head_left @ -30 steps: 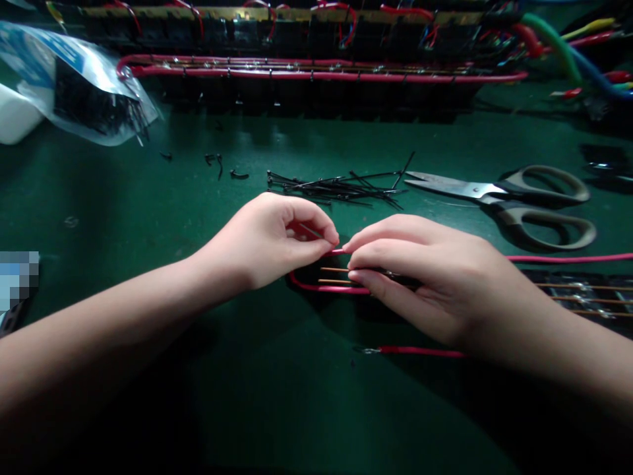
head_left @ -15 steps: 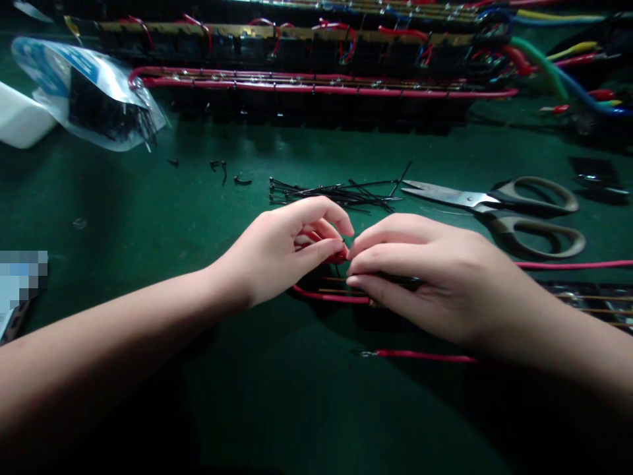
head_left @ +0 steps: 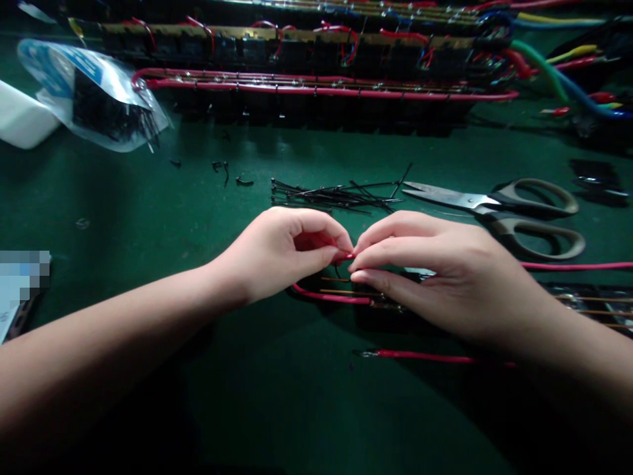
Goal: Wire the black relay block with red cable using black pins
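Note:
My left hand and my right hand meet fingertip to fingertip over the left end of a dark strip assembly with thin copper rods. Both hands are closed in a pinch on the red wire that loops round that end. A thin black cable tie seems to sit between the fingertips, mostly hidden. The red wire runs on to the right past my right wrist. A second red wire with a ring terminal lies just below my right hand.
A loose pile of black cable ties lies behind the hands, scissors to its right. A plastic bag of ties sits far left. Finished wired strips line the back. Cut tie ends dot the green mat.
My left hand's fingers opened slightly, then curled shut again on the red wire. The right hand's fingertips lifted a little toward the left hand. The view tilted down slightly.

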A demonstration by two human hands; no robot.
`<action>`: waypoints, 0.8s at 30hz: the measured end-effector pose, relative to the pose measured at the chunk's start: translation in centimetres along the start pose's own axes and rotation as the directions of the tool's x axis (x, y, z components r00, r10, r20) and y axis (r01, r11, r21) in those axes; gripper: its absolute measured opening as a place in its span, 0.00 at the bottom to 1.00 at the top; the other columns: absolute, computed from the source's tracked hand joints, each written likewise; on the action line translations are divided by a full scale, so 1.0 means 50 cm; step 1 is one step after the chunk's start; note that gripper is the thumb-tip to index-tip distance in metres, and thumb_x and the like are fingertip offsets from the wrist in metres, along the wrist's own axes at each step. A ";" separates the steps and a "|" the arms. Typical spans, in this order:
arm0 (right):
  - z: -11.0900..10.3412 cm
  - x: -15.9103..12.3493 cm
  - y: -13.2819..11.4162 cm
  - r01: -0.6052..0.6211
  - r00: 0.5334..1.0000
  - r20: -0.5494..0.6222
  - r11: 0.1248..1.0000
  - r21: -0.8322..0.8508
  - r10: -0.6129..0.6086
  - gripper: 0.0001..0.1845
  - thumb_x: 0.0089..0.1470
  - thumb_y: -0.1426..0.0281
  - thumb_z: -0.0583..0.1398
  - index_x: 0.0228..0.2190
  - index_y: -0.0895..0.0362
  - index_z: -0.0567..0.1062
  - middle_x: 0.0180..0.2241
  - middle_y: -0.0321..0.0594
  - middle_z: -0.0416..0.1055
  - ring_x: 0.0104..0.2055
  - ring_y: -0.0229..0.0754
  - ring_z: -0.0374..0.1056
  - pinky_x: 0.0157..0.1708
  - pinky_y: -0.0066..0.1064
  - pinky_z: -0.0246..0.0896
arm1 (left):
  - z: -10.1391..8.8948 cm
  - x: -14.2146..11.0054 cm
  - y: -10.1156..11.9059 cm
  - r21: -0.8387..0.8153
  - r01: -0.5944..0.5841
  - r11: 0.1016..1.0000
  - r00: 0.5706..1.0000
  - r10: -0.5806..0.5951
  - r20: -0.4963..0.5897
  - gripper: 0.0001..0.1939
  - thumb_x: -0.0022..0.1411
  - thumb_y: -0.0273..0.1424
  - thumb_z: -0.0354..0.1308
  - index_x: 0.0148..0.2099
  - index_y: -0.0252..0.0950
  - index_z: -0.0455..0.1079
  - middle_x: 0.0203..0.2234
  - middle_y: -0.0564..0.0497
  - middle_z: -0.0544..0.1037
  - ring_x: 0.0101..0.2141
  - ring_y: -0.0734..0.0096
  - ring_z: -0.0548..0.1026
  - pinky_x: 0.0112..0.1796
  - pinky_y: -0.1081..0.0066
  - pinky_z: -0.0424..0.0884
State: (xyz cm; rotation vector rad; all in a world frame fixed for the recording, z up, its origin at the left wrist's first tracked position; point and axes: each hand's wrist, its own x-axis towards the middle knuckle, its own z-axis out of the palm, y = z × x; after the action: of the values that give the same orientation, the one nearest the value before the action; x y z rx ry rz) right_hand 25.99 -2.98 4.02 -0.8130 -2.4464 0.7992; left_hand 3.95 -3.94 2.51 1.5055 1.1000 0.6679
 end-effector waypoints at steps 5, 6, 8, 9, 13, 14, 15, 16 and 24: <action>0.002 0.000 0.000 0.032 0.999 -0.012 0.999 -0.010 -0.032 0.07 0.60 0.73 0.64 0.31 0.59 0.82 0.36 0.44 0.78 0.37 0.38 0.75 0.36 0.26 0.68 | 0.006 -0.001 -0.005 0.053 -0.108 0.993 0.986 0.114 -0.120 0.06 0.60 0.22 0.61 0.34 0.34 0.78 0.30 0.55 0.82 0.31 0.79 0.79 0.34 0.81 0.75; 0.002 0.000 0.000 0.039 0.999 -0.013 0.999 -0.014 -0.039 0.07 0.60 0.74 0.63 0.31 0.59 0.82 0.36 0.44 0.78 0.37 0.39 0.75 0.36 0.27 0.68 | 0.007 -0.002 -0.005 0.059 -0.118 0.991 0.982 0.126 -0.143 0.05 0.60 0.22 0.61 0.34 0.34 0.78 0.30 0.56 0.82 0.31 0.79 0.79 0.35 0.81 0.76; 0.002 0.000 0.001 0.067 0.998 -0.019 0.997 -0.040 -0.068 0.07 0.60 0.74 0.63 0.31 0.59 0.82 0.36 0.45 0.78 0.38 0.40 0.74 0.36 0.29 0.69 | 0.008 -0.004 -0.003 0.076 -0.132 0.988 0.973 0.144 -0.178 0.04 0.61 0.23 0.62 0.35 0.35 0.78 0.30 0.56 0.82 0.32 0.78 0.79 0.36 0.80 0.77; 0.002 0.000 0.002 0.087 0.996 -0.022 0.995 -0.057 -0.089 0.08 0.60 0.74 0.63 0.31 0.59 0.82 0.35 0.45 0.78 0.38 0.41 0.74 0.36 0.30 0.69 | 0.008 -0.005 -0.002 0.096 -0.137 0.986 0.971 0.153 -0.184 0.04 0.61 0.24 0.62 0.35 0.35 0.78 0.30 0.55 0.83 0.32 0.78 0.79 0.36 0.79 0.77; 0.005 0.000 0.005 0.147 0.988 -0.027 0.983 -0.106 -0.150 0.07 0.61 0.73 0.63 0.31 0.59 0.81 0.33 0.44 0.78 0.38 0.44 0.74 0.38 0.35 0.69 | 0.005 -0.008 0.002 0.259 -0.184 0.948 0.965 0.224 -0.134 0.07 0.61 0.22 0.61 0.35 0.36 0.79 0.31 0.56 0.83 0.33 0.77 0.79 0.38 0.78 0.76; 0.005 0.001 0.005 0.148 0.988 -0.025 0.983 -0.111 -0.151 0.07 0.61 0.73 0.62 0.31 0.59 0.80 0.33 0.44 0.79 0.38 0.44 0.74 0.39 0.35 0.69 | 0.005 -0.010 0.002 0.298 -0.206 0.932 0.963 0.248 -0.108 0.08 0.61 0.21 0.60 0.35 0.36 0.78 0.31 0.56 0.82 0.33 0.78 0.79 0.38 0.78 0.76; 0.005 0.001 0.005 0.146 0.988 -0.027 0.982 -0.116 -0.150 0.07 0.62 0.73 0.62 0.32 0.59 0.80 0.34 0.44 0.79 0.38 0.43 0.74 0.39 0.36 0.70 | 0.005 -0.011 0.000 0.327 -0.227 0.917 0.960 0.267 -0.084 0.08 0.61 0.20 0.59 0.35 0.36 0.78 0.31 0.56 0.82 0.33 0.78 0.79 0.37 0.78 0.75; 0.005 0.000 0.005 0.144 0.988 -0.030 0.982 -0.119 -0.149 0.07 0.62 0.73 0.62 0.32 0.59 0.80 0.34 0.44 0.79 0.37 0.43 0.74 0.39 0.36 0.70 | 0.005 -0.013 -0.001 0.346 -0.242 0.906 0.957 0.282 -0.067 0.07 0.61 0.20 0.59 0.36 0.36 0.77 0.31 0.56 0.81 0.33 0.78 0.78 0.37 0.78 0.75; 0.003 0.000 0.004 0.116 0.988 -0.082 0.979 -0.169 -0.131 0.06 0.61 0.72 0.62 0.31 0.57 0.79 0.33 0.42 0.79 0.37 0.43 0.74 0.38 0.36 0.70 | 0.003 -0.022 -0.009 0.475 -0.350 0.808 0.919 0.394 0.006 0.11 0.62 0.19 0.59 0.45 0.37 0.68 0.33 0.58 0.78 0.35 0.81 0.79 0.35 0.83 0.73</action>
State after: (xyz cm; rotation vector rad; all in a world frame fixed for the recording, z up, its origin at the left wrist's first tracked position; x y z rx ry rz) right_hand 25.99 -2.91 3.78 -0.7296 -2.4754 0.5087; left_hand 3.49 -5.03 2.19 2.1683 1.0926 0.7812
